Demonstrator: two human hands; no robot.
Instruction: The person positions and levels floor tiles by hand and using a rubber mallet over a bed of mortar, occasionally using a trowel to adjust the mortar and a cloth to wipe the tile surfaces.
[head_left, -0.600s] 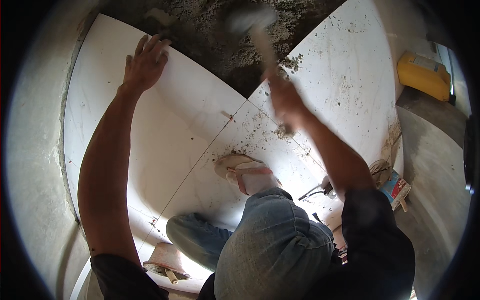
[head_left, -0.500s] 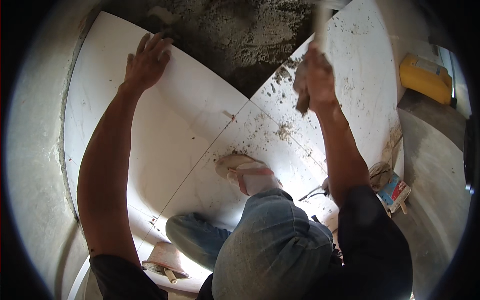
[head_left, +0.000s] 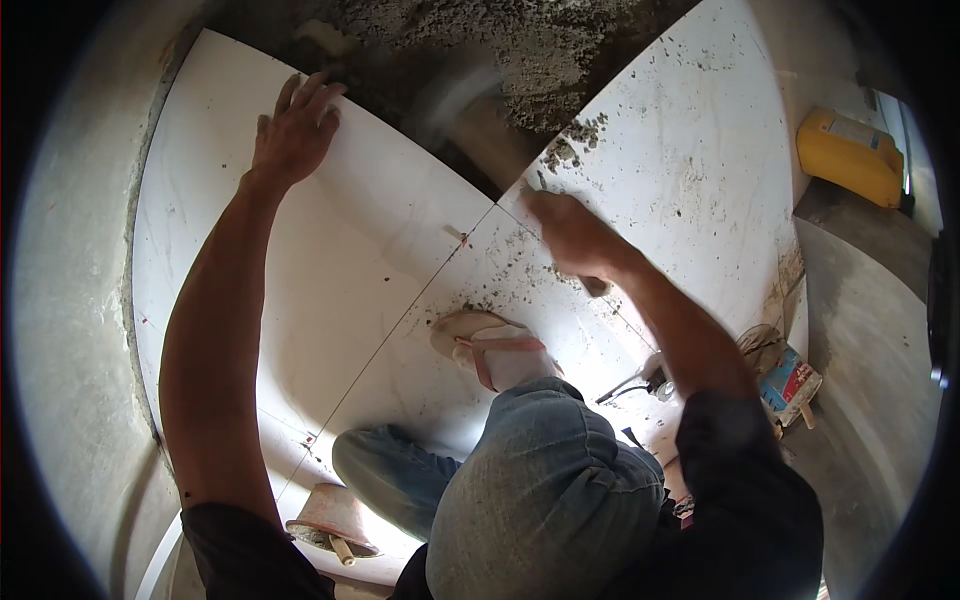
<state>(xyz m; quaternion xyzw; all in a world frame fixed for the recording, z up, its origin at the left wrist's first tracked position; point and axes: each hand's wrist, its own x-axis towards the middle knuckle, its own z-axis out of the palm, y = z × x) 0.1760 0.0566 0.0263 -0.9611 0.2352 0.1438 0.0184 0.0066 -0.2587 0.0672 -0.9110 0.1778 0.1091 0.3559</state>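
Observation:
My left hand [head_left: 292, 130] lies on a large white tile [head_left: 330, 240], fingers spread near its far edge. Beyond that edge is a gap filled with rough, dark grey mortar [head_left: 560, 60]. In my right hand [head_left: 570, 230] is the handle of a long tool [head_left: 488, 138]; its pale far end is smeared by motion over the gap, so its kind cannot be told. The handle's butt sticks out below my fist, above the tile joint. Crumbs of mortar [head_left: 570, 145] are scattered on the right-hand white tile [head_left: 690, 140].
My sandalled foot [head_left: 490, 350] stands on the tiles beside small red-marked pieces in the joints. A reddish bucket-shaped container [head_left: 335, 510] sits at lower left. On the right are a yellow jerrycan [head_left: 850, 155], a colourful box [head_left: 788, 385] and a dark cable [head_left: 625, 388]. A grey wall [head_left: 75, 270] rises at left.
My right hand has swung down and to the left, bringing the tool from above the right-hand tile to over the mortar gap. My left hand has stayed in place.

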